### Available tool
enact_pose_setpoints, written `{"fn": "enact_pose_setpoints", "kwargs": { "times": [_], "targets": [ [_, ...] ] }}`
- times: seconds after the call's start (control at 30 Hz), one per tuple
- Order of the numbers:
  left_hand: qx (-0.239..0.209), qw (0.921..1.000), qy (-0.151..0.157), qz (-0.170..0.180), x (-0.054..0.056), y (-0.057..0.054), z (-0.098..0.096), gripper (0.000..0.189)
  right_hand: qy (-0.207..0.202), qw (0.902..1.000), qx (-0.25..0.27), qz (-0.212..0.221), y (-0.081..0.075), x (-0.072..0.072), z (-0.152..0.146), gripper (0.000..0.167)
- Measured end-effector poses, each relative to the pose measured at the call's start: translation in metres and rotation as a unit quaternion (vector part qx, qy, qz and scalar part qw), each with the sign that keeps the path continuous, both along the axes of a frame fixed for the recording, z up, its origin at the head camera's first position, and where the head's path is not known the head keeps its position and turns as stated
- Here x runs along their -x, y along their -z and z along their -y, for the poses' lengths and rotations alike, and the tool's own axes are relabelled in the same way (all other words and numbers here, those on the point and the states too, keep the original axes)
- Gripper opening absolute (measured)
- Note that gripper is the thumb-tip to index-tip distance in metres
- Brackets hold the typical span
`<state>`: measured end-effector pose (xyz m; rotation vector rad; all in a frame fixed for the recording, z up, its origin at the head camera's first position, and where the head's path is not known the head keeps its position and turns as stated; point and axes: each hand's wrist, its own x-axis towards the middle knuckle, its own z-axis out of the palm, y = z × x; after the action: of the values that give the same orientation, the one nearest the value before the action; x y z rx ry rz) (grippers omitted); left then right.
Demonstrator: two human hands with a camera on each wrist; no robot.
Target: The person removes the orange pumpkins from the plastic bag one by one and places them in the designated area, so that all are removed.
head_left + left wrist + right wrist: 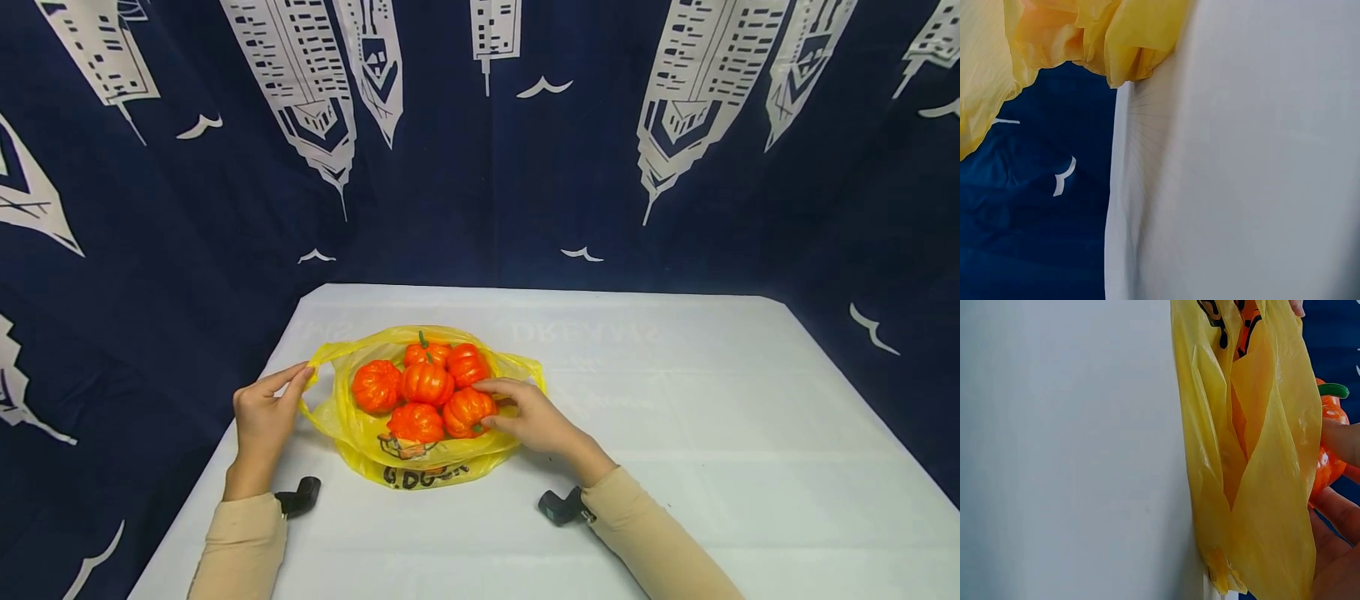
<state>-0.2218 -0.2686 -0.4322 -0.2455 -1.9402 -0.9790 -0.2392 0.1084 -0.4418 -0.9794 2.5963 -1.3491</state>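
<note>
A yellow plastic bag (pixel 369 463) lies with its mouth spread wide, holding several shiny orange pumpkins (pixel 427 383) with green stems. My left hand (pixel 268 414) pinches the bag's handle at its left edge between thumb and fingertips. At the bag's right side, my right hand (pixel 542 419) reaches over the rim and grips the front right pumpkin (pixel 467 412), thumb on the near side and fingers on the far side. In the right wrist view that pumpkin (pixel 1330 467) shows between the fingers, partly behind the bag's yellow wall (pixel 1272 506).
The bag rests on the left part of a white-covered table (pixel 712 433). A dark blue curtain (pixel 480 183) with white building prints hangs behind and beside it. Black wrist-camera mounts (pixel 300 497) stick out from both sleeves near the tabletop.
</note>
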Motion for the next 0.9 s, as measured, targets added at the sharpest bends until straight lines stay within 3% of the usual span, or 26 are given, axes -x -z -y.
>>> {"fn": "enact_pose_setpoints", "kwargs": {
  "times": [0.2, 0.63, 0.9],
  "targets": [
    [0.001, 1.0000, 0.001, 0.000, 0.001, 0.000, 0.000, 0.013, -0.002, 1.0000, 0.009, 0.000, 0.000, 0.000, 0.000, 0.046],
    [0.001, 1.0000, 0.007, -0.004, 0.003, 0.000, -0.004, 0.013, -0.006, 0.9973, 0.057, 0.045, -0.007, -0.003, -0.007, 0.048],
    [0.005, 1.0000, -0.004, 0.005, -0.001, -0.001, -0.003, 0.014, -0.007, 0.9961, 0.067, 0.058, -0.012, -0.004, -0.009, 0.047]
  ]
}}
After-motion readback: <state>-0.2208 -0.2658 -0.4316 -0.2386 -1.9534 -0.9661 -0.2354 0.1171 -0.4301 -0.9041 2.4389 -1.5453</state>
